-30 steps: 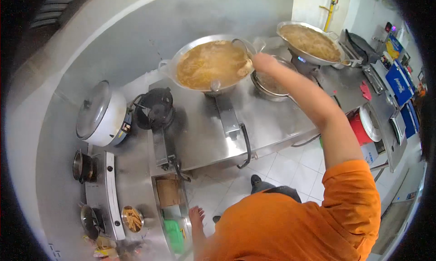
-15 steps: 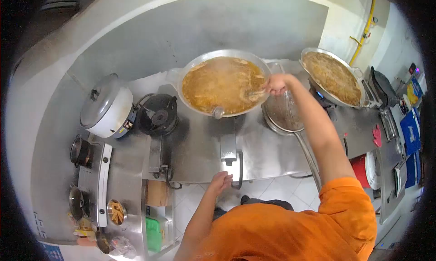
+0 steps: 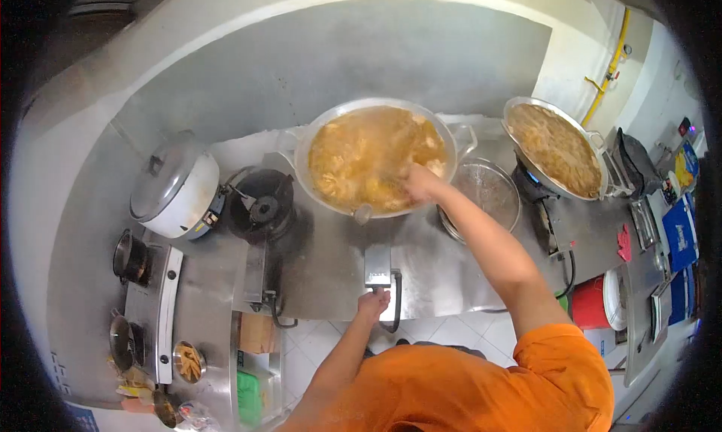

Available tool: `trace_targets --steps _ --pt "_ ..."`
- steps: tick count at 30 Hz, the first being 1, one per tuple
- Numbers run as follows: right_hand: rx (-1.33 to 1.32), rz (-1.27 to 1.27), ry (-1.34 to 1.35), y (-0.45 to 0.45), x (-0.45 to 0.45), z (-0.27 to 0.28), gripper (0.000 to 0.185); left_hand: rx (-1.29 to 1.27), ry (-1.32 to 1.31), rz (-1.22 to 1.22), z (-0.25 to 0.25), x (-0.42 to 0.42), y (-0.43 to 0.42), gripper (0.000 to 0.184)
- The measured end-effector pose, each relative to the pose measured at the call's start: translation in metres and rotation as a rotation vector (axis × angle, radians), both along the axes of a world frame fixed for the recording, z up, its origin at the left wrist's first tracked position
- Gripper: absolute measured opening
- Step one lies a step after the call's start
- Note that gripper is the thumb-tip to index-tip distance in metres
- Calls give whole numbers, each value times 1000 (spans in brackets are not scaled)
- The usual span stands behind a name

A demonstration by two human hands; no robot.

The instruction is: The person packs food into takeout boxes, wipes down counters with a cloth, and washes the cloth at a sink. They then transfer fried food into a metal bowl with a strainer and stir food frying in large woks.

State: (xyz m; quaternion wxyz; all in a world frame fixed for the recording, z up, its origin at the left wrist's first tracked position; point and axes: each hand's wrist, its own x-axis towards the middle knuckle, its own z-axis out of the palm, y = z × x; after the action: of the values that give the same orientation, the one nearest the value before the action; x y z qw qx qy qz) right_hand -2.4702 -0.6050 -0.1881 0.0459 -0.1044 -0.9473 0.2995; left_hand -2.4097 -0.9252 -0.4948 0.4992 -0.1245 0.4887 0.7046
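Note:
A large wok (image 3: pixel 303 157) of bubbling yellow-brown liquid with pale pieces in it stands in the middle of the steel counter. My right hand (image 3: pixel 423 184) is over its right front part, fingers closed and pointing down at the liquid. Steam and the hand itself hide what they grip. A small rounded metal piece (image 3: pixel 362 212) shows at the wok's front rim. Below the wok, a grey burner control box (image 3: pixel 377 266) sticks out at the counter's front edge. My left hand (image 3: pixel 374 304) is closed around the burner knob (image 3: pixel 378 289) under that box.
To the right are a round strainer (image 3: pixel 489 195) and a second full wok (image 3: pixel 553 148) over a blue-lit burner. A black burner (image 3: pixel 261 204) and a lidded rice cooker (image 3: pixel 177 187) stand left. A red bucket (image 3: pixel 590 304) is below the counter, right.
My right hand has moved left and down, from the wok's right rim to over the liquid. My left hand has come up to the knob and its fingers have closed.

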Motion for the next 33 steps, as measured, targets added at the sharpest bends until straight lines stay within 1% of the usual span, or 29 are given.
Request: trace_targets --steps 1,2,3,4,6,7,9,10,11,12,14,15,17,18,19,21,22,23,24,25,26,27,28,29,30,31,32,33 --pt "124 27 76 -6 -2 5 25 30 -43 116 -1 3 4 18" --pt "237 4 93 -12 -2 8 25 -59 38 87 -3 5 7 17" --pt "335 -27 101 -20 2 5 25 -19 23 122 -7 7 6 17" --pt "297 -55 91 -22 4 5 25 20 15 153 -8 7 5 17" --pt "234 -102 84 -23 -1 14 26 -23 41 156 -9 12 5 18" --pt "247 -140 44 -21 -2 19 26 -35 56 164 -13 10 9 19" --pt "272 -214 -45 -12 6 25 26 113 -55 216 -21 8 7 19" --pt "284 -203 -66 -3 9 26 25 183 -110 237 -27 8 6 20" --pt "293 -194 -88 10 12 24 25 -66 158 200 -8 17 11 19" --pt "301 -187 -111 22 18 21 24 -113 184 194 11 19 12 21" --pt "366 -98 41 36 42 30 23 -205 235 181 22 22 14 24" --pt "400 -53 118 44 53 34 22 -267 303 98 25 22 13 27" --pt "429 -148 -79 67 70 32 25 -393 441 -73 25 13 2 32" --pt "441 -196 -179 79 78 29 26 -379 473 -81 23 12 -8 34" --pt "478 -190 -207 86 88 32 28 -366 507 -89 15 11 -22 37" --pt "550 -180 -265 94 114 48 32 -380 577 -94 30 11 -52 38" --pt "496 -147 -205 99 129 52 33 -409 610 -93 54 18 -74 38" --pt "440 -125 -148 108 154 54 34 -388 534 -30 54 27 -102 37" --pt "390 -95 -89 112 169 62 35 -363 456 41 44 35 -140 35" --pt "380 -68 -93 104 184 78 39 -389 426 105 19 38 -170 33" --pt "376 -85 -84 103 190 83 41 -420 465 151 -21 38 -207 32" --pt "378 -101 -75 105 197 89 43 -557 362 183 7 51 -219 31" --pt "373 -116 -69 107 207 89 44 -372 310 285 -9 57 -254 25" --pt "464 -110 30 116 214 76 47 -536 352 318 -17 67 -272 30" --pt "382 -156 26 119 222 75 47 -578 278 336 -22 69 -294 37" --pt "295 -202 23 118 227 77 47 -643 405 228 -24 76 -315 26" --pt "208 -250 24 111 234 78 47 -549 299 199 -53 69 -352 21" --pt "110 -342 -43 91 245 99 49 -463 188 165 -71 63 -383 16"
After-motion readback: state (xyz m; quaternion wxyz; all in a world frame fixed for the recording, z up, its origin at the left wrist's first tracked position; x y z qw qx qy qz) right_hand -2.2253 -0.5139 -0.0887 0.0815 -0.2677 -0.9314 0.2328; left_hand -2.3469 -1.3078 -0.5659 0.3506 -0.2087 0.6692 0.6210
